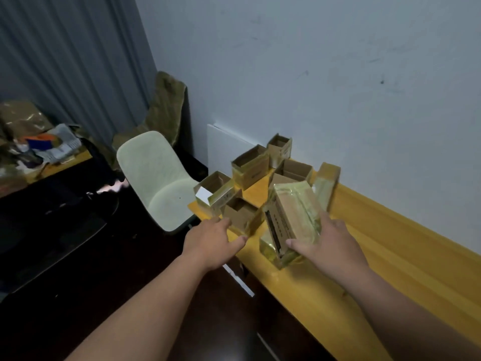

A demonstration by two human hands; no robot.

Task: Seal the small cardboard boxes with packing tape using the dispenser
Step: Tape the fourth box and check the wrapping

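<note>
A taped box [291,220] is held tilted by the right hand [325,246], fingers curled round it, likely to move it aside. An open box [242,214] is touched by the left hand [213,243], fingers fairly straight. Behind, 4 open boxes [251,165] wait on the yellow table [377,243]. No dispenser is seen.

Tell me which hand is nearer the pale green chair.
Left. The left hand reaches toward an open box right beside the chair; the right hand grips the taped box farther along the yellow table.
</note>
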